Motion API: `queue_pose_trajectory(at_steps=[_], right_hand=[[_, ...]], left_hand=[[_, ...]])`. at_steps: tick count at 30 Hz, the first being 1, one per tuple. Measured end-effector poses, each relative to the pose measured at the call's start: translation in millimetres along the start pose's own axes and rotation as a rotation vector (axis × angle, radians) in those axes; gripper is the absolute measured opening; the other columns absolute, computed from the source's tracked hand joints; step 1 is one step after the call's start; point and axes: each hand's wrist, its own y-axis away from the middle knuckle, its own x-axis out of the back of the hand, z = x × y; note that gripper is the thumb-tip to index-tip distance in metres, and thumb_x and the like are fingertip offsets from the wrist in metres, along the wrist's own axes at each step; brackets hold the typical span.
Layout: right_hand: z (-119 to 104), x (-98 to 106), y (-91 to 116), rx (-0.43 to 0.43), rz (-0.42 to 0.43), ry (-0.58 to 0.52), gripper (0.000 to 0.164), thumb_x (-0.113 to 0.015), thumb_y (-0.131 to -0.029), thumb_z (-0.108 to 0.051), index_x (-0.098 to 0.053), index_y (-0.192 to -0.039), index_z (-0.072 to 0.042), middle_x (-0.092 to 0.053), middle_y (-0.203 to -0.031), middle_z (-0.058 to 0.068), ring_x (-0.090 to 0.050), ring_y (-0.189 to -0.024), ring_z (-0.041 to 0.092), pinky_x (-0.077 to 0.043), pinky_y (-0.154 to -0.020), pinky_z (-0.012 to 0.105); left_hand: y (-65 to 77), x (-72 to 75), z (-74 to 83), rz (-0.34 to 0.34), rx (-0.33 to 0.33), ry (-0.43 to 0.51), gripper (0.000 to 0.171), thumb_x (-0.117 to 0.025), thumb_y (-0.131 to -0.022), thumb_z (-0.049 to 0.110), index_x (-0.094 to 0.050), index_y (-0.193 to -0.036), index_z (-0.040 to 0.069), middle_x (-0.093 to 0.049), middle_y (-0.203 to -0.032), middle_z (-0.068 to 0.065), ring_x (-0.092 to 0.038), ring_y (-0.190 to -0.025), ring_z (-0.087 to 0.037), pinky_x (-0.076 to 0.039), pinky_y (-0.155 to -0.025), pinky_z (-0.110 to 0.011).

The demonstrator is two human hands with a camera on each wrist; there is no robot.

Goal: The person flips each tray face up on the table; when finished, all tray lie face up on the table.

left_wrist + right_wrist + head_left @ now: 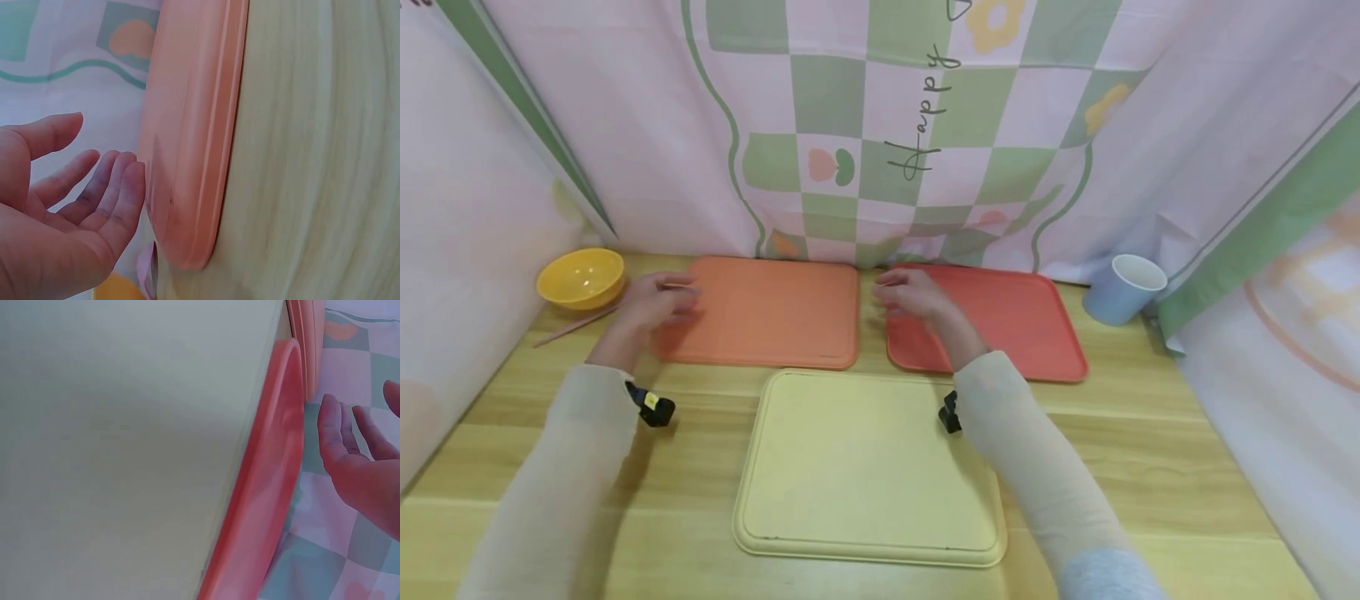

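At far left, a yellow bowl (582,279) stands upright on the wooden table (692,483); a slender pink utensil (572,327) lies just in front of it, partly hidden. The left hand (655,302), grasping nothing, fingers loosely bent, extends over the left end of the orange tray (775,312), which lies flat along the fabric backdrop (827,100); whether the fingertips touch it cannot be told. At centre, a pale yellow tray (865,467) lies in front of the rear pair. The right hand (913,296), likewise holding nothing, thumb apart from the fingers, is above the far left corner of the red tray (1015,325), itself just right of the orange one. At far right, a blue cup (1116,293) stands upright
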Motion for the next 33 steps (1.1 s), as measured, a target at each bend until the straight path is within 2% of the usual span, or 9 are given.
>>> queue_pose_trajectory(at_steps=[6,10,13,15,19,23,26,30,33], right_hand=[[-2,-7,-3,-0.021,0.003,-0.053,0.044,-0.057,-0.103,-0.005,-0.046,-0.142,0.012,-0.051,-0.138,0.033,-0.054,-0.123,0.047,-0.046,-0.106,0.051],[-2,-11,-7,-0.040,0.003,-0.063,0.043,-0.056,-0.103,-0.004,-0.047,-0.141,0.012,-0.051,-0.137,0.033,-0.053,-0.124,0.044,-0.045,-0.106,0.049],[-3,-14,-10,-0.058,0.000,-0.075,0.043,-0.056,-0.103,-0.004,-0.046,-0.141,0.012,-0.051,-0.137,0.031,-0.053,-0.123,0.042,-0.046,-0.107,0.048],[-3,-15,-12,-0.068,-0.004,-0.096,0.044,-0.057,-0.102,-0.004,-0.045,-0.142,0.012,-0.050,-0.138,0.029,-0.053,-0.123,0.042,-0.045,-0.107,0.048],[-5,-19,-15,-0.079,-0.010,-0.134,0.045,-0.055,-0.102,-0.001,-0.043,-0.143,0.013,-0.049,-0.140,0.030,-0.053,-0.123,0.041,-0.045,-0.108,0.047],[-4,-23,-18,-0.084,-0.013,-0.128,0.044,-0.053,-0.102,0.001,-0.043,-0.143,0.014,-0.050,-0.138,0.031,-0.056,-0.115,0.036,-0.045,-0.107,0.045],[-3,-26,-21,-0.092,-0.017,-0.110,0.045,-0.055,-0.102,-0.001,-0.043,-0.143,0.014,-0.050,-0.137,0.029,-0.057,-0.112,0.032,-0.047,-0.106,0.042],[-2,-29,-23,-0.119,-0.019,-0.127,0.048,-0.059,-0.101,-0.003,-0.041,-0.144,0.012,-0.048,-0.140,0.027,-0.055,-0.122,0.035,-0.047,-0.106,0.041],[-2,-30,-24,-0.144,-0.014,-0.150,0.051,-0.061,-0.101,-0.003,-0.040,-0.146,0.010,-0.045,-0.143,0.025,-0.050,-0.130,0.037,-0.046,-0.107,0.041]], left_hand=[[-0.2,9.4,-3.0,0.045,0.004,0.021,0.057,-0.059,-0.103,0.015,-0.038,-0.151,-0.006,-0.053,-0.134,-0.018,-0.068,-0.088,-0.006,-0.057,-0.086,-0.026],[-1.6,14.6,-4.9,0.057,-0.001,0.022,0.056,-0.059,-0.103,0.012,-0.037,-0.150,-0.009,-0.066,-0.107,-0.003,-0.068,-0.081,-0.005,-0.057,-0.082,-0.024],[-2.3,18.0,-5.3,0.066,-0.010,0.025,0.056,-0.059,-0.102,0.010,-0.037,-0.149,-0.011,-0.066,-0.085,0.012,-0.067,-0.075,-0.003,-0.057,-0.077,-0.022],[-2.7,20.0,-5.2,0.069,-0.012,0.017,0.056,-0.060,-0.101,0.010,-0.037,-0.148,-0.012,-0.065,-0.079,0.015,-0.066,-0.074,-0.002,-0.057,-0.075,-0.022],[-2.6,20.6,-3.0,0.068,-0.008,-0.027,0.057,-0.061,-0.101,0.012,-0.038,-0.147,-0.012,-0.065,-0.085,0.010,-0.065,-0.075,-0.002,-0.057,-0.076,-0.022],[-3.3,19.6,-1.3,0.072,0.013,-0.066,0.059,-0.062,-0.101,0.016,-0.038,-0.148,-0.011,-0.064,-0.097,0.002,-0.064,-0.078,-0.003,-0.057,-0.078,-0.023],[-5.4,19.4,-2.2,0.079,0.033,-0.082,0.059,-0.062,-0.101,0.017,-0.038,-0.148,-0.010,-0.062,-0.097,0.003,-0.062,-0.079,-0.003,-0.055,-0.078,-0.022],[-9.9,18.6,-4.7,0.093,0.047,-0.100,0.058,-0.062,-0.100,0.017,-0.041,-0.146,-0.010,-0.061,-0.092,0.006,-0.059,-0.078,-0.003,-0.054,-0.074,-0.020],[-13.0,17.5,-6.9,0.100,0.054,-0.127,0.058,-0.064,-0.100,0.019,-0.043,-0.145,-0.009,-0.059,-0.103,0.000,-0.057,-0.081,-0.005,-0.053,-0.073,-0.019]])
